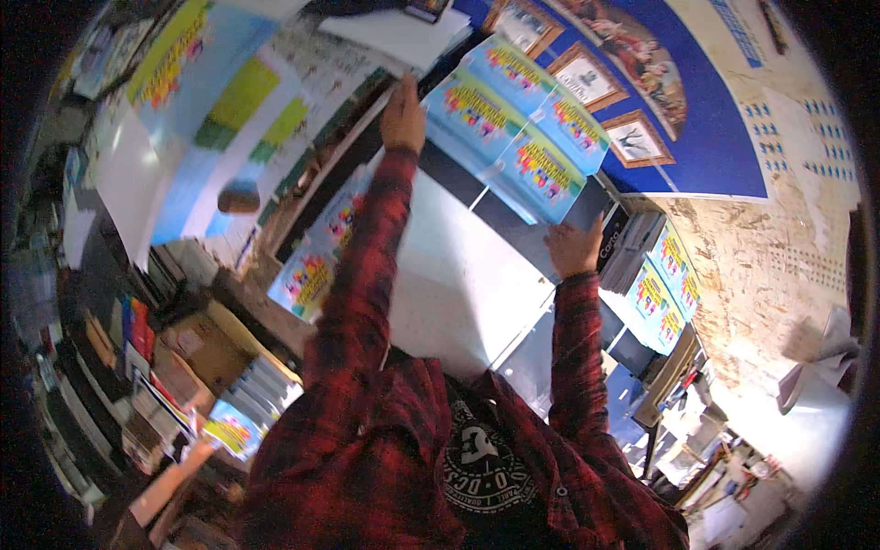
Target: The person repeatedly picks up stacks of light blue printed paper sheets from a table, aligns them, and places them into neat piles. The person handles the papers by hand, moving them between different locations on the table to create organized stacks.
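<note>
A light blue sheet printed with several colourful panels lies on the dark worktop. Beside its upper left corner is my left hand, fingers stretched forward near the worktop's left edge; no held thing shows. My right hand rests just off the sheet's lower right corner, with its index finger pointing outward and the other fingers partly hidden. Nothing is visible in its grasp. Between my forearms lies a large blank white sheet. My left forearm partly covers another printed sheet.
Right of my right hand are a stack of dark boards and more printed sheets. Loose white paper lies at the far edge. Framed pictures hang on a blue wall panel. A cardboard box stands at lower left.
</note>
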Available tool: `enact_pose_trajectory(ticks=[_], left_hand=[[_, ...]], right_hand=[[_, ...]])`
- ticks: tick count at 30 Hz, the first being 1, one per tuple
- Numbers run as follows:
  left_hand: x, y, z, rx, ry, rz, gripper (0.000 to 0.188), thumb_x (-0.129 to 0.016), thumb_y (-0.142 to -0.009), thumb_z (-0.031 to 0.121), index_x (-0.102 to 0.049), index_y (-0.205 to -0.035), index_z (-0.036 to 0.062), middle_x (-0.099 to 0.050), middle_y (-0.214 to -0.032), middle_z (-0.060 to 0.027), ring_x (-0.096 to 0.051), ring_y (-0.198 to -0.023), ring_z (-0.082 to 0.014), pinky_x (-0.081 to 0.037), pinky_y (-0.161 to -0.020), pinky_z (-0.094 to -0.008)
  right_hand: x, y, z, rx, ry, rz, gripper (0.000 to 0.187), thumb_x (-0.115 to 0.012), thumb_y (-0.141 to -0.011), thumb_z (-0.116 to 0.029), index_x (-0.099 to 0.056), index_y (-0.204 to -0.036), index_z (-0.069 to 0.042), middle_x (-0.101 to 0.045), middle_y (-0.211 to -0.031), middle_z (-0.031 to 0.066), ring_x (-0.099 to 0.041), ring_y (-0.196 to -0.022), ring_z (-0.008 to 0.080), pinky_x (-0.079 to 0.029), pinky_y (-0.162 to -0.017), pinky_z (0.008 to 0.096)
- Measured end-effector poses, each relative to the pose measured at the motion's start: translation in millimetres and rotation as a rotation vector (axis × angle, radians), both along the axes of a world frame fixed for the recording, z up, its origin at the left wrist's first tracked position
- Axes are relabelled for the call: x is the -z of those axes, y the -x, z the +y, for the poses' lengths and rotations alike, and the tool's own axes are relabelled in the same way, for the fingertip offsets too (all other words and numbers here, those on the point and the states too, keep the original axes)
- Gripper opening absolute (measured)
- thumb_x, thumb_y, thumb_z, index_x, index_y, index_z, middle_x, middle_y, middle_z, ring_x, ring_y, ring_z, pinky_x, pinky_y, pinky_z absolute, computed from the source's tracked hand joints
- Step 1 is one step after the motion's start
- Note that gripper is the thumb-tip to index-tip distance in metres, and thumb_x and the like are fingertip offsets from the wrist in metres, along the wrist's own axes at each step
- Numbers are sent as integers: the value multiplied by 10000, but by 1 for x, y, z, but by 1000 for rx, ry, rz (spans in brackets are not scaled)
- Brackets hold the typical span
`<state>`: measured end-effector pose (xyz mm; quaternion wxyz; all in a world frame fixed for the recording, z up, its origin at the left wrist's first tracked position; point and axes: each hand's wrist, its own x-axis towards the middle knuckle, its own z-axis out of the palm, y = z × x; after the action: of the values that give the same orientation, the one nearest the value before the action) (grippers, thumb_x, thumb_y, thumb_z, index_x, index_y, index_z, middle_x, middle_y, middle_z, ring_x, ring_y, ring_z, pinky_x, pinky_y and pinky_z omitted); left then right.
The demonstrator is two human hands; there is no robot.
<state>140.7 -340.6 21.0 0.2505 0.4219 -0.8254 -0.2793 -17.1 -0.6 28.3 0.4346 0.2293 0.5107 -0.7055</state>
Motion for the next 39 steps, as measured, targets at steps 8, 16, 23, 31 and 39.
enact_pose_trajectory(ticks=[8,16,23,31,39], left_hand=[[-20,48,-57,66,-567,-177,897,-154,-849,719,-459,-1313,14,-463,-1303,-267,-418,-1246,-363,-296,-1054,-404],[31,0,-2,-313,-804,825,812,-327,-864,690,-417,-1333,32,-532,-1229,-209,-507,-1123,-371,-365,-981,-441],[78,-7,67,-393,-1335,1401,936,-299,-810,777,-290,-1399,50,-449,-1324,-197,-437,-1195,-342,-301,-1016,-432],[99,11,77,-339,-1080,1513,926,-311,-835,748,-229,-1405,24,-445,-1323,-197,-442,-1219,-315,-257,-1067,-427],[131,14,82,-208,-496,828,599,-567,-798,325,-428,-1288,10,-508,-1270,-208,-495,-1165,-341,-379,-999,-414]], right_hand=[[-2,43,-10,-1336,-464,1500,894,-302,-809,-732,-431,-1286,12,-471,-1274,146,-411,-1140,291,-302,-939,414],[2,15,41,-603,24,513,825,-369,-859,-654,-351,-1360,1,-406,-1366,152,-359,-1261,298,-221,-1063,440],[-6,-129,149,-260,-200,210,675,-375,-916,-562,-411,-1331,-31,-451,-1346,118,-418,-1228,273,-282,-1035,415],[76,-210,202,-737,-911,1424,398,-583,-869,-300,-505,-1143,-22,-516,-978,163,-510,-943,328,-398,-828,441],[97,-217,193,-708,-1096,1667,444,-534,-871,-386,-476,-1153,-47,-491,-984,150,-474,-955,332,-342,-826,450]])
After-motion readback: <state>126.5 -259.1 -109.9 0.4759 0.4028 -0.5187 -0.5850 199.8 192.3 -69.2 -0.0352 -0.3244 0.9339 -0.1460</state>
